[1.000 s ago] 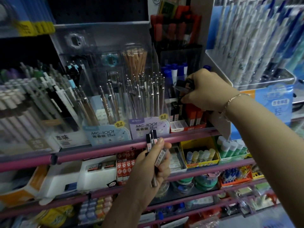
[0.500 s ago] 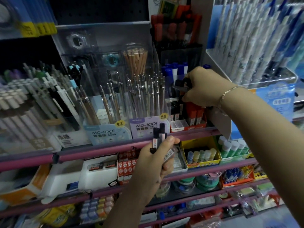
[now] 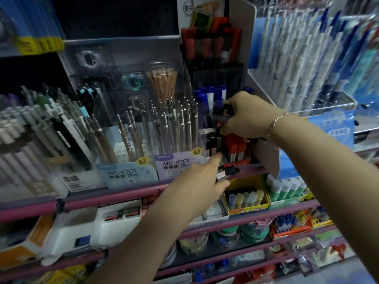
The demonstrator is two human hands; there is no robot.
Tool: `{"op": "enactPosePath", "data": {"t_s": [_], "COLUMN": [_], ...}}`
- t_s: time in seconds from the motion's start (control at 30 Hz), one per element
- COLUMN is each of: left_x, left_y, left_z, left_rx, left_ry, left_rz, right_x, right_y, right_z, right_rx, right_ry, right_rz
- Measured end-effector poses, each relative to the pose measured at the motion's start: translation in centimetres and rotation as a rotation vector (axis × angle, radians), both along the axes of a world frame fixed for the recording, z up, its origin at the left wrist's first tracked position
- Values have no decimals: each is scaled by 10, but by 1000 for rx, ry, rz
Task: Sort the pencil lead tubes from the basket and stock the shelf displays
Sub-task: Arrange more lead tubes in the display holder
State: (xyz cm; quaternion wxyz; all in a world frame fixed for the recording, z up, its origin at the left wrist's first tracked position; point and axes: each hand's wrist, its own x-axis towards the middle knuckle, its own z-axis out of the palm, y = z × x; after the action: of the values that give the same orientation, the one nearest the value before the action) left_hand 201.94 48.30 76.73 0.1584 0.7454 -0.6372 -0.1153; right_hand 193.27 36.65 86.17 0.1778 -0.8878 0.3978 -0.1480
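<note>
At the shelf display tray (image 3: 235, 160): left hand (image 3: 202, 177) gripping black lead tubes (image 3: 226, 172), forefinger extended; right hand (image 3: 246, 117) pinching another black-capped tube (image 3: 220, 113) above orange tubes (image 3: 235, 147).

Stationery shop: pink-railed shelves (image 3: 123, 196) w/ pencil display boxes (image 3: 127, 173) left of left hand (image 3: 202, 177), glue sticks (image 3: 245, 198) just below-right.

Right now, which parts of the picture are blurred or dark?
Head view: the left hand and its forearm are motion-blurred; the right hand is sharper; the pens at the right edge are smeared; the pegboard at the top is dark.
</note>
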Motion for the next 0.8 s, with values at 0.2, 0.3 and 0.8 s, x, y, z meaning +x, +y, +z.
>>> {"op": "enactPosePath", "data": {"t_s": [0.2, 0.3, 0.8], "left_x": [-6, -8, -4], "left_y": [-12, -21, -23], "left_z": [16, 25, 39], "left_rx": [135, 203, 354], "left_ry": [-60, -55, -34], "left_rz": [-5, 1, -40], "right_x": [1, 1, 6], "right_y": [-1, -2, 4], "right_z": [1, 3, 10], "right_rx": [-8, 3, -165], "right_ry": [39, 69, 241], "right_rz": [-15, -13, 127]}}
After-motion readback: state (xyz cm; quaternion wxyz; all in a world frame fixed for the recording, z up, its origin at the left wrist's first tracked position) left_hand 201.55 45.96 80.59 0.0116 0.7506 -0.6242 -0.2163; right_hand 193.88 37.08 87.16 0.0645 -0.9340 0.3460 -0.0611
